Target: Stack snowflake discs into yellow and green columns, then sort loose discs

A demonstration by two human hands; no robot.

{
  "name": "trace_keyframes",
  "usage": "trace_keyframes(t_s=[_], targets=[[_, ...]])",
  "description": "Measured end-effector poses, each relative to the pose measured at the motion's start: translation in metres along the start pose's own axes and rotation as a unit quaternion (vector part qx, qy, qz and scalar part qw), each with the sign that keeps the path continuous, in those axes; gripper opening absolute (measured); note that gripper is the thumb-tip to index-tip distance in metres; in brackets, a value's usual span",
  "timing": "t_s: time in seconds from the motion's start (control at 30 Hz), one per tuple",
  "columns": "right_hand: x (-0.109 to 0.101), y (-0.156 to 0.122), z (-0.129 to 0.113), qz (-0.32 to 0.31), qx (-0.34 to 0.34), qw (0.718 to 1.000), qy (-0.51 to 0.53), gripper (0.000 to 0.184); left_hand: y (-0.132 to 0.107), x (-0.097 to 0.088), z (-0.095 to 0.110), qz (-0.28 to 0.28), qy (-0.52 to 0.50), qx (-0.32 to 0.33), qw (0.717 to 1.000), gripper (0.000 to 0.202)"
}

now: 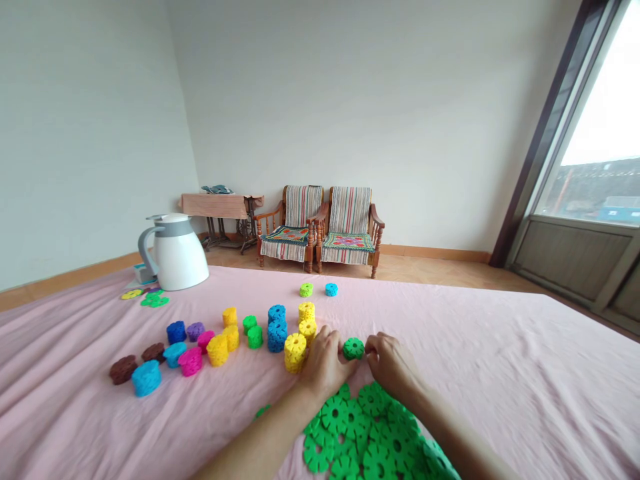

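Note:
A short stack of green snowflake discs stands on the pink cloth between my two hands. My left hand curls against its left side, thumb in front along its base. Close on the right is my right hand, its fingers bent and pressed together; whatever they may pinch is hidden. Loose green snowflake discs lie heaped below my hands, partly under my right forearm. Just left of my left hand rise yellow disc stacks, with blue disc stacks beyond them.
Further left stand brown, light blue, pink and other coloured stacks. A white jug stands at the back left beside loose discs. Two small stacks, lime and blue, sit near the far edge.

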State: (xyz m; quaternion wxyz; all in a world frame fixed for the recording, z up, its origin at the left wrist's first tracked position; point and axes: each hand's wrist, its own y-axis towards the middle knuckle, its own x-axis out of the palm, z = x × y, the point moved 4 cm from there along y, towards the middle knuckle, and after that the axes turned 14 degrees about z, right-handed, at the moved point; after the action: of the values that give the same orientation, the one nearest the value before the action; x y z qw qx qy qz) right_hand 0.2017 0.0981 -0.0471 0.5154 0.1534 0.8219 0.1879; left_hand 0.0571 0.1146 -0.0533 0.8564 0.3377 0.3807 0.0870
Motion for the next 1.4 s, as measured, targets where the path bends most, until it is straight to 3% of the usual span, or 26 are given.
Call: trace_keyframes(t_s=[0.73, 0.9, 0.97, 1.03, 1.13, 1.27, 1.4], targets=[[0.002, -0.002, -0.006, -0.015, -0.017, 1.0, -0.014, 0.023, 0.0, 0.0, -0.001, -0.018, -0.007, 0.008, 1.0, 0.023], [-0.009, 0.001, -0.003, -0.019, -0.007, 1.0, -0.001, 0.02, 0.0, -0.001, 0.0, -0.03, 0.008, -0.003, 1.0, 0.025], [-0.017, 0.001, -0.004, -0.071, -0.022, 0.997, 0.017, 0.013, 0.001, -0.002, 0.001, -0.031, 0.009, -0.011, 0.999, 0.028], [-0.023, -0.003, -0.008, -0.168, -0.047, 0.983, 0.059, 0.009, 0.001, -0.004, 0.001, -0.026, 0.002, -0.024, 0.999, 0.031], [-0.033, -0.012, -0.018, -0.27, -0.091, 0.952, 0.111, 0.031, 0.002, -0.005, 0.0, -0.027, -0.031, -0.045, 0.998, 0.036], [-0.037, -0.015, -0.025, -0.29, -0.126, 0.941, 0.118, 0.041, 0.004, -0.004, 0.001, -0.04, -0.07, -0.038, 0.996, 0.045], [-0.035, -0.007, -0.017, -0.298, -0.052, 0.938, 0.17, 0.02, 0.004, -0.005, 0.001, -0.057, -0.074, -0.015, 0.996, 0.04]])
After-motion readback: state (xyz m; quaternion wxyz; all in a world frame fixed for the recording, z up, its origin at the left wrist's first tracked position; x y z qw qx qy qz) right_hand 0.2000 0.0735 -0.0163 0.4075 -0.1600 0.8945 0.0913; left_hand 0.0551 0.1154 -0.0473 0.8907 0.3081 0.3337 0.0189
